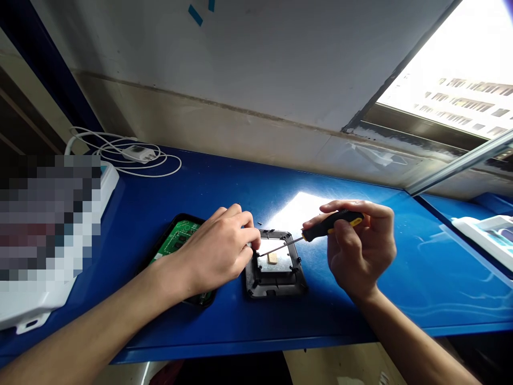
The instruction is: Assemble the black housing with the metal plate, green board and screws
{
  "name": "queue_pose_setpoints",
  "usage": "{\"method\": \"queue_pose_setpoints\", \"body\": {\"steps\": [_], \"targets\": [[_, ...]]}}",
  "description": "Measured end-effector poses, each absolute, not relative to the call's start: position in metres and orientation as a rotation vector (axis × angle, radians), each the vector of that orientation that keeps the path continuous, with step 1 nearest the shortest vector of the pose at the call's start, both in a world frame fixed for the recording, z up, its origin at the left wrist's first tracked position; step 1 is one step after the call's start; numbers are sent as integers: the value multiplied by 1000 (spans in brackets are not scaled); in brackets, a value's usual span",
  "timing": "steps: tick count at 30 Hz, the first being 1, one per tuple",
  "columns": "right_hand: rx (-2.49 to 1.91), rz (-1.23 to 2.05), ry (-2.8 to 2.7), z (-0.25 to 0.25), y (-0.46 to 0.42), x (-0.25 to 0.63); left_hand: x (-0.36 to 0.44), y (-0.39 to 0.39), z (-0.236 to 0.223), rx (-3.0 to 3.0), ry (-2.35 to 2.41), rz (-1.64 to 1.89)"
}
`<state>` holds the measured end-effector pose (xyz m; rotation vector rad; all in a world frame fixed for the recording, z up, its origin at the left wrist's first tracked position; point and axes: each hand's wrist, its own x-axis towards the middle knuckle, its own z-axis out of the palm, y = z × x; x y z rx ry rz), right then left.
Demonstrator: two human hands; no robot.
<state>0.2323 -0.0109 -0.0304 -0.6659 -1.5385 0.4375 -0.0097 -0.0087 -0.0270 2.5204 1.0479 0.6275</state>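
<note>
My right hand (360, 246) is closed around the black and yellow handle of a screwdriver (326, 227). Its thin shaft slants down to the left, and the tip meets the left side of a black plastic frame (276, 289). Inside that frame lies a shiny silver panel (282, 262) with a small tan square pad (272, 258) on it. At the frame's left edge, beside the screwdriver tip, my left hand (224, 246) has its fingers curled together; what they pinch is hidden. Beneath the left forearm and hand, partly covered, is a green circuit board (176, 235) in a black housing.
A small dark piece (259, 223) lies behind the frame on the blue table (224, 326). White cable and a charger (138, 154) sit at the back left. A white-edged device (108, 187), partly pixelated, stands at left; another white device (487, 235) is at right, beyond a clear panel.
</note>
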Motion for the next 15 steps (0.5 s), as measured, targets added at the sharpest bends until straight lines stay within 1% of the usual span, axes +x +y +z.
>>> {"method": "queue_pose_setpoints", "body": {"steps": [15], "targets": [[-648, 424, -1540, -30, -9, 234, -11, -8, -26, 2510, 1007, 634]]}}
